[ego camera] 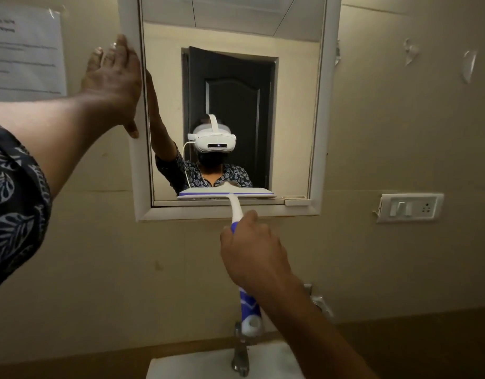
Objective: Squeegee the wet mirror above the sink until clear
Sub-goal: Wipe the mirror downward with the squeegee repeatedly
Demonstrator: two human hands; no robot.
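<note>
Fingers point(249, 218) of right hand point(253, 255) curled round squeegee point(225, 194) handle, just below mirror point(236, 34) bottom frame. Blade flat on glass at mirror's lower edge. Left hand point(113, 77), fingers straight, braces mirror's left frame. Likely bottom of downstroke. Next: lift blade, reset at mirror top, neighbouring strip. Remaining wetness: cannot tell.

Blue-and-white squeegee point(230, 196) — white mirror frame point(134, 160), leaf-patterned navy sleeve point(12, 198)

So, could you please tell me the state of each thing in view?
Mirror: glass shows a sharp reflection, no drops visible.
Squeegee: blade level against the glass's bottom edge.
Left grip: flat on the mirror frame.
Right grip: wrapped round the squeegee handle.
Tap: no stream visible.
</note>
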